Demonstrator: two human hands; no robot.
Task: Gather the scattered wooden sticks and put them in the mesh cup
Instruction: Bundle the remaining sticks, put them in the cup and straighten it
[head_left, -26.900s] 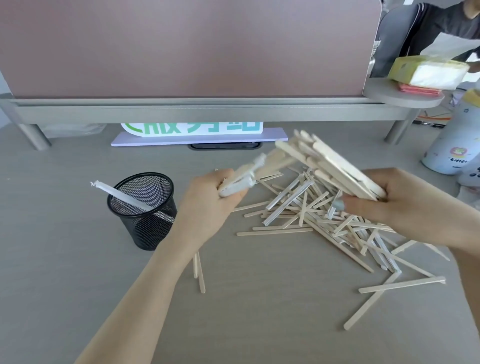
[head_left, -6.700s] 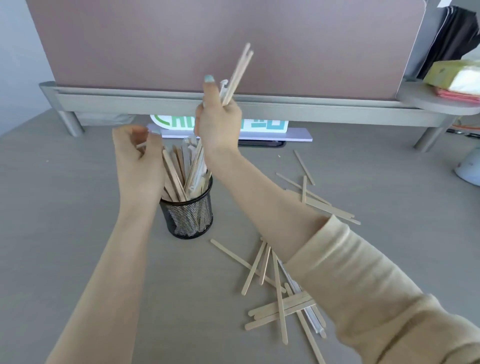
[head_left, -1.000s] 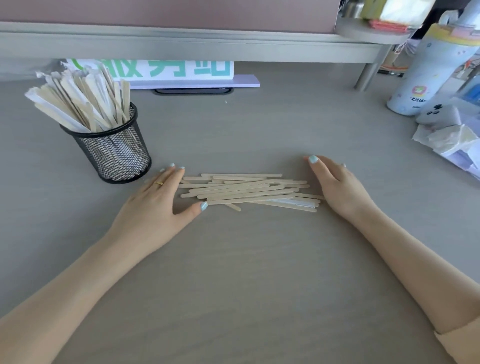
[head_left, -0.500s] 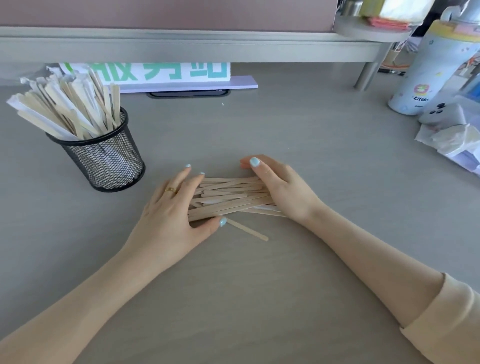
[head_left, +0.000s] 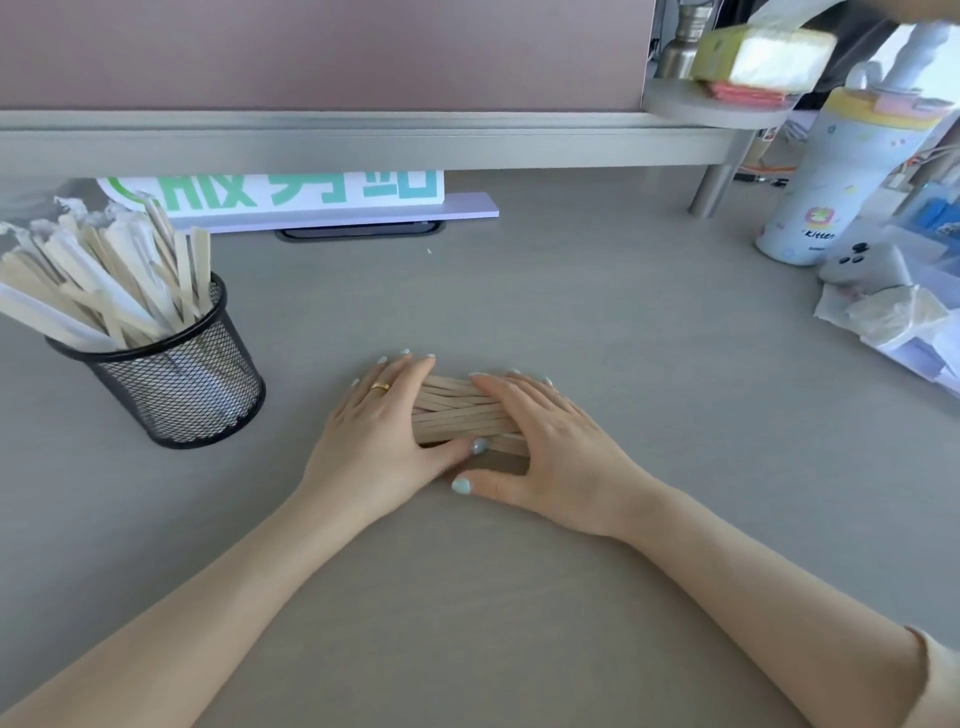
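Note:
A small pile of wooden sticks (head_left: 457, 410) lies flat on the grey desk, squeezed between my two hands. My left hand (head_left: 382, 431) covers the pile's left end, fingers over the top and thumb under the near edge. My right hand (head_left: 548, 441) lies over the right end, its thumb stretched along the desk in front of the pile. The black mesh cup (head_left: 182, 379) stands at the left, apart from my hands, packed with many wooden sticks (head_left: 104, 280) fanning up and left, some in white paper wrappers.
A grey raised shelf (head_left: 363, 140) runs along the back with a white and green sign (head_left: 275, 192) under it. At the right stand a pale bottle (head_left: 826, 192), a small grey device (head_left: 862, 265) and crumpled tissues (head_left: 893, 317). A tissue pack (head_left: 763, 52) sits on the shelf's round end.
Both hands have pushed inward, closing the spread row of sticks into a tight pile. The stray stick that lay in front of the pile is now under my right hand or thumb.

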